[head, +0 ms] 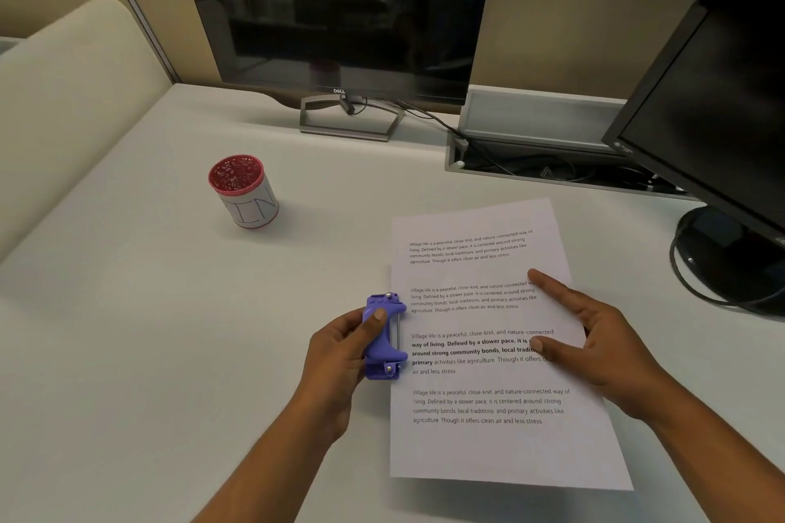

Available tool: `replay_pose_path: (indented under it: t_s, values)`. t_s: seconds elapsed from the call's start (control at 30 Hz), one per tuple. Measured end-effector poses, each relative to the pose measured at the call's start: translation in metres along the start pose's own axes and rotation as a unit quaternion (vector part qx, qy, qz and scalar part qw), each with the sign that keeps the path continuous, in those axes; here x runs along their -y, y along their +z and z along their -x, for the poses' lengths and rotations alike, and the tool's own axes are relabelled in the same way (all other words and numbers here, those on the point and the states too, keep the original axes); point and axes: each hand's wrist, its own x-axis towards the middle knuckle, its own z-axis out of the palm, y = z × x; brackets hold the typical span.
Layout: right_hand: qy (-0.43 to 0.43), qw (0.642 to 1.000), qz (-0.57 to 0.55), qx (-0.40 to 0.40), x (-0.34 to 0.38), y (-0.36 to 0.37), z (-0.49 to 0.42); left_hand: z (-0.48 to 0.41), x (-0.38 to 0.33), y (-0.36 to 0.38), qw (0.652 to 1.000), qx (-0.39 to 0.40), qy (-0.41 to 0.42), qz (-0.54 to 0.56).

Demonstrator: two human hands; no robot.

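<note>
A printed sheet of paper (488, 446) with several short text paragraphs lies flat on the white desk (170, 352). A small purple hole punch (388, 367) sits against the sheet's left edge, about halfway down. My left hand (340, 357) grips the punch, thumb over its top. My right hand (594, 335) rests on the right half of the sheet with straight fingers, index finger and thumb pressing the paper down.
A red-rimmed cup (244, 191) with a white paper wrap stands at the left. A dark Dell monitor (340, 8) is behind, a second monitor (713, 132) at the right with its round base and cables. A cable tray runs along the back right.
</note>
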Motion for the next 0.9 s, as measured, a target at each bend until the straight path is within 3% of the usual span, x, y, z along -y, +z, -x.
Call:
replay_pose_path:
  t_s: [0.9]
  values:
    - [0.002,1.000,-0.025,0.001,-0.0030,0.0075,0.0010,-0.0035,0.0081,0.0015,1.000,-0.028,0.010,-0.005]
